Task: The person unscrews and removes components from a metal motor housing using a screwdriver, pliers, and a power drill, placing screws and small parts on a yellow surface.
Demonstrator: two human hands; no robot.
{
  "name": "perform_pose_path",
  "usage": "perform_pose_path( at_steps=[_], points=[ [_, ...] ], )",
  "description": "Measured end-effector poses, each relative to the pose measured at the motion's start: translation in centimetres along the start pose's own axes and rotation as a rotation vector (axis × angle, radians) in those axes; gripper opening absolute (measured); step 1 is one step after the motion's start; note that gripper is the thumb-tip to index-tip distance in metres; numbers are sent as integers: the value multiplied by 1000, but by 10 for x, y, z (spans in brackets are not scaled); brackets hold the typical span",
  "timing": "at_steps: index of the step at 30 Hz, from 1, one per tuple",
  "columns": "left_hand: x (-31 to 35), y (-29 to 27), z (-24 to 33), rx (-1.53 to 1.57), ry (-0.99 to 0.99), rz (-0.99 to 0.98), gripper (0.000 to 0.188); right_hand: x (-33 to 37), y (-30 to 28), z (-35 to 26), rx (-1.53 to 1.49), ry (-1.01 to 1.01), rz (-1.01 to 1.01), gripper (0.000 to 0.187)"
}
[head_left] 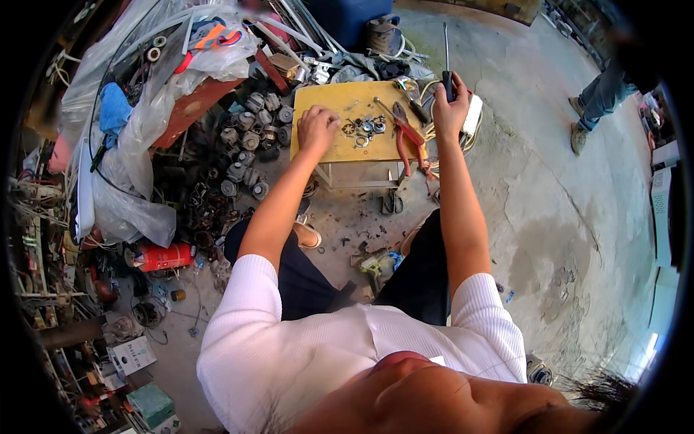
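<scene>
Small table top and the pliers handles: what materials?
Table top: likely painted wood or board, flat matte yellow with scuffs. Pliers: dark metal jaws, handles probably red plastic or rubber sleeves. Screwdriver in the right hand: thin metal shaft.

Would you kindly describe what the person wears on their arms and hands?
Both arms have short white ribbed sleeves ending above the elbow; the forearms are bare. The left hand and right hand wear no gloves, and no rings, watch or bracelets are visible.

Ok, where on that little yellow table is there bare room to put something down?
The yellow table is bare at its near-left corner, below the left hand, and along the front edge. The middle is crowded with small metal parts; red-handled pliers take the right side, below the right hand holding a screwdriver.
</scene>
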State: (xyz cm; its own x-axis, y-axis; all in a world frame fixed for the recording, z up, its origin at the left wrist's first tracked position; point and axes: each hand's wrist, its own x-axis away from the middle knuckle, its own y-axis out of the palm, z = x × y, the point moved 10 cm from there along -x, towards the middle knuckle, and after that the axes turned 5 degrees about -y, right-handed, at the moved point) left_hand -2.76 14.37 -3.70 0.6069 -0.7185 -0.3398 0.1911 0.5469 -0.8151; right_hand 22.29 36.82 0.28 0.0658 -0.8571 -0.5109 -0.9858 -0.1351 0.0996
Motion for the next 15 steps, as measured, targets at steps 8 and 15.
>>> perform_pose_path(
  at_steps=[8,15],
  points=[
    [-51,62,-34,1229,-762,-319,18,-18,-37,17,-90,102,130,43],
    [-75,76,-35,209,-359,-405,29,-23,-53,29,-167,169,179,42]
  ],
)
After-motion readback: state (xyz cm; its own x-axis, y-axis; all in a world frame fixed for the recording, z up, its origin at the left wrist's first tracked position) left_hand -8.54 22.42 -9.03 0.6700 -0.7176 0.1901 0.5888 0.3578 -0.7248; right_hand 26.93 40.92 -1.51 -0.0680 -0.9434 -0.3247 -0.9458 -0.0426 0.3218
